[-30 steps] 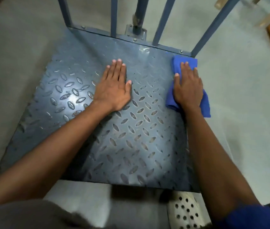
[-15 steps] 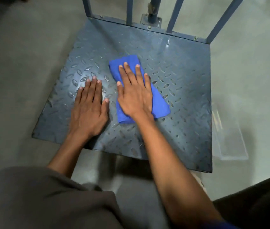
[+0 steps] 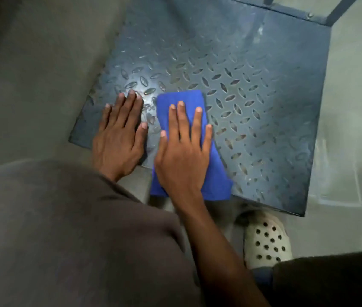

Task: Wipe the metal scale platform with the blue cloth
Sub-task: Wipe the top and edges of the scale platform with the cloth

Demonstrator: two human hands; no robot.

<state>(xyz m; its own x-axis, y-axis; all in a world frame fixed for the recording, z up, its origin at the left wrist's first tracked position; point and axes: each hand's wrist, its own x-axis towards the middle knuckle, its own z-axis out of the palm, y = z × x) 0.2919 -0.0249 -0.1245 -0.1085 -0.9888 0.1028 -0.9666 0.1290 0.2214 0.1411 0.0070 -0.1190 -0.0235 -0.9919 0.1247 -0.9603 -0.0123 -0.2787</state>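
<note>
A: Where do we have the cloth (image 3: 181,97)?

B: On the platform (image 3: 253,89), toward its near left corner. It lies folded in a long strip, and its near end hangs past the platform's near edge.

A: And our right hand (image 3: 182,156)?

B: Flat on top of the cloth, fingers straight and spread, palm pressing down. We grasp nothing with it; the hand is released and only bears on the cloth.

A: The left hand (image 3: 118,138)?

B: Closer to the platform's left edge, just beside the cloth. It rests palm down on bare metal, fingers straight and together, thumb out toward the cloth but apart from it. It is released too. Its heel sits over the platform's near edge.

A: What else do we see on the platform?

B: Raised oval treads across it, with a bright glare just past our left fingertips. A rail (image 3: 282,12) runs along the far edge, with a post (image 3: 341,8) at the far right corner.

A: And off the platform?

B: Grey floor (image 3: 31,85) all round. Our pale holed shoe (image 3: 266,240) stands just off the near edge, toward the right. Beyond the right edge something clear lies on the floor, too blurred to tell.
</note>
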